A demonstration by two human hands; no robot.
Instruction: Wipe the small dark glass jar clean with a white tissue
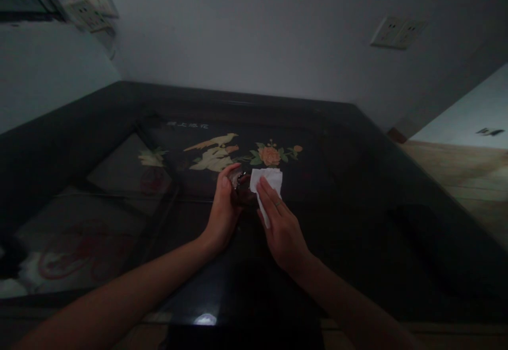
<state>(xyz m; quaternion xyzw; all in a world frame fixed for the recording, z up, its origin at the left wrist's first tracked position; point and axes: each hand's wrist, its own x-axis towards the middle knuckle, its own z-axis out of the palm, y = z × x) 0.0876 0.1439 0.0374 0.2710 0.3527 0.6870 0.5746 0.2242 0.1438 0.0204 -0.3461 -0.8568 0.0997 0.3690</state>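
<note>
My left hand (pixel 220 212) is closed around a small, shiny see-through object (pixel 241 180) that looks like glass; its exact kind is too dark to tell. Just to the right, my right hand (pixel 284 229) holds a folded white paper tissue (pixel 275 176), its fingers pressed on the sheet. The tissue's left edge is right beside the glassy object, and I cannot tell whether they touch. Both hands are over a dark, glossy tabletop (pixel 246 265). A ring shows on a finger of the right hand.
The tabletop bears a printed flower (pixel 270 155) and a bird design (pixel 216 152). Beyond its far edge rises a pale wall (pixel 246 33) with a double socket (pixel 398 33) and more sockets (pixel 89 14) at left. A dark flat object (pixel 428 233) lies on the right.
</note>
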